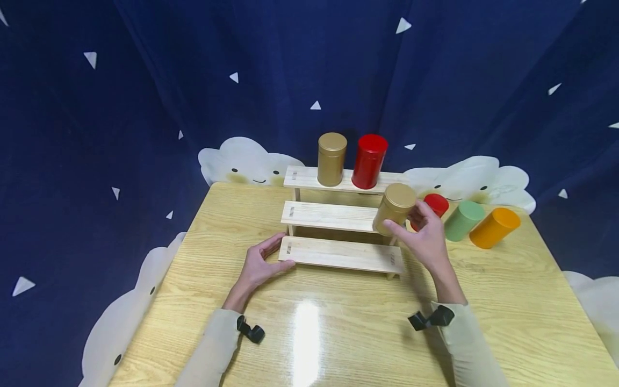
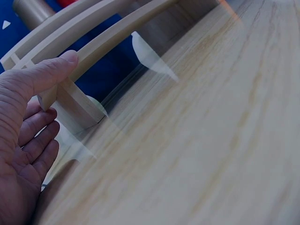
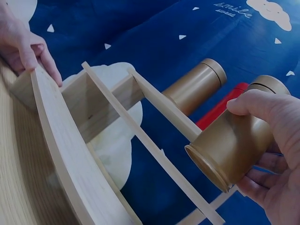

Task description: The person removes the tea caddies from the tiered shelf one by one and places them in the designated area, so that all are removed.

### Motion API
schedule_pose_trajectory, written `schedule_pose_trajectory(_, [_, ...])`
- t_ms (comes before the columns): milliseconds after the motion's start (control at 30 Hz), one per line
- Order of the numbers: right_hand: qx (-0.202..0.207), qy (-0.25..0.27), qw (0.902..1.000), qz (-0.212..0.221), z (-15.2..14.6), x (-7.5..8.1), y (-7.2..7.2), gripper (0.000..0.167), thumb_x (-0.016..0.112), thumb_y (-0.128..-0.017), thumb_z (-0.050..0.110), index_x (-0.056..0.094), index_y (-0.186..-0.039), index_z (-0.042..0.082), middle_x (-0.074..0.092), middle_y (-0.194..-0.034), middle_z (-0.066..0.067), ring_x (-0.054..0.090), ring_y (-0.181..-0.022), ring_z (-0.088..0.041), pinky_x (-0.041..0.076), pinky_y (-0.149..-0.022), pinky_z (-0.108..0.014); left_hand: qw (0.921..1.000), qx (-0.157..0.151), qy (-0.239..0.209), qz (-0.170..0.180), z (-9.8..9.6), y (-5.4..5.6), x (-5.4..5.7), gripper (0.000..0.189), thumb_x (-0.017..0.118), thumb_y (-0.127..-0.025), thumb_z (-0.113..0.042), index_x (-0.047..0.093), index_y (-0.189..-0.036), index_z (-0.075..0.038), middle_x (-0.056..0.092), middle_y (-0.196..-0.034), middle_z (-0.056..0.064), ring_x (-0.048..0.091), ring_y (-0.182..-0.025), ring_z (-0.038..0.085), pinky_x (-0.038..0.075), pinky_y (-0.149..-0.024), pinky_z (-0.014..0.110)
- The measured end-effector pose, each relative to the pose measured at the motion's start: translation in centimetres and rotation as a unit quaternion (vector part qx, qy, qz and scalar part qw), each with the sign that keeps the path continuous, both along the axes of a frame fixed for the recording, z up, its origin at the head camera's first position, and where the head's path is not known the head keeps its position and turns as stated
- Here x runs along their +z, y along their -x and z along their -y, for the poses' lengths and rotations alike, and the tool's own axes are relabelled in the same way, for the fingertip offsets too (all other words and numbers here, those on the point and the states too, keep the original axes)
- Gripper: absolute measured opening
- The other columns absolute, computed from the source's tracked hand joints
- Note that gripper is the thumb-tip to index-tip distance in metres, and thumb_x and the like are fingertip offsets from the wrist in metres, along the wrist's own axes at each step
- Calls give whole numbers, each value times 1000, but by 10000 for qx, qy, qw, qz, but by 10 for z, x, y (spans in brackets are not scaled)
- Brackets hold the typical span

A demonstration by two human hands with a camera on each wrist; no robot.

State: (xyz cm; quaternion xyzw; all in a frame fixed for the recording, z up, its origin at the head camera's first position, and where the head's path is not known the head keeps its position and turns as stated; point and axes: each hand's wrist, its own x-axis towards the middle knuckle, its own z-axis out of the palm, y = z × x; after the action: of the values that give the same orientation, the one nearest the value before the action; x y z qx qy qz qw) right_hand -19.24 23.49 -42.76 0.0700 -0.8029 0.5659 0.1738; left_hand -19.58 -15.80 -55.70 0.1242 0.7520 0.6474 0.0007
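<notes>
A three-tier wooden shelf point(image 1: 338, 253) stands at the table's back. My left hand point(image 1: 260, 264) pinches the left end of its lowest board, the thumb point(image 2: 56, 72) against the edge. A gold canister point(image 1: 395, 207) is gripped in my right hand point(image 1: 427, 236) by the right end of the middle tier. In the right wrist view the held canister point(image 3: 234, 145) is tilted and its base rim shows, so it looks lifted off the board. On the top tier another gold canister point(image 1: 331, 160) and a red canister point(image 1: 369, 162) stand upright, side by side.
Right of the shelf, a second red canister point(image 1: 437, 205), partly hidden by my right hand, a green canister point(image 1: 463, 221) and an orange canister point(image 1: 494, 228) stand on the wooden table point(image 1: 512, 301). A dark blue curtain point(image 1: 271, 70) with white triangles and clouds hangs behind.
</notes>
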Motion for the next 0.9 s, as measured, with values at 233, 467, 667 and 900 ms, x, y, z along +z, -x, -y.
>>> schedule_pose_trajectory(233, [-224, 46, 9997, -26, -11, 0, -4, 62, 90, -81, 5, 64, -138, 6, 69, -121, 3, 64, -110, -11, 52, -100, -13, 10000, -65, -57, 35, 0, 0, 1, 78, 94, -76, -6, 58, -146, -3, 56, -152, 16, 54, -140, 35, 41, -120, 47])
schedule_pose_trajectory(467, [-310, 209, 9992, -164, -25, -1, -6, 62, 88, -79, -3, 64, -136, 3, 68, -119, 7, 63, -108, -13, 50, -101, -14, 10000, -29, -8, 18, 0, -1, 2, 77, 95, -77, -11, 60, -146, -7, 57, -151, 14, 55, -139, 33, 42, -120, 45])
schedule_pose_trajectory(667, [-429, 180, 9989, -111, -33, 0, -9, 62, 88, -81, -1, 64, -137, 5, 68, -120, 6, 63, -110, -11, 50, -102, -15, 10000, -6, 71, 21, 1, 0, 0, 78, 95, -77, -15, 60, -146, -8, 58, -151, 12, 56, -139, 31, 43, -119, 41])
schedule_pose_trajectory(900, [-712, 86, 9974, -63, -43, -1, -12, 59, 89, -81, 2, 66, -136, 7, 69, -118, 8, 64, -109, -9, 52, -98, -14, 10000, -3, 58, 27, 0, 0, 1, 79, 95, -76, -14, 60, -146, -8, 58, -151, 11, 55, -139, 30, 42, -120, 40])
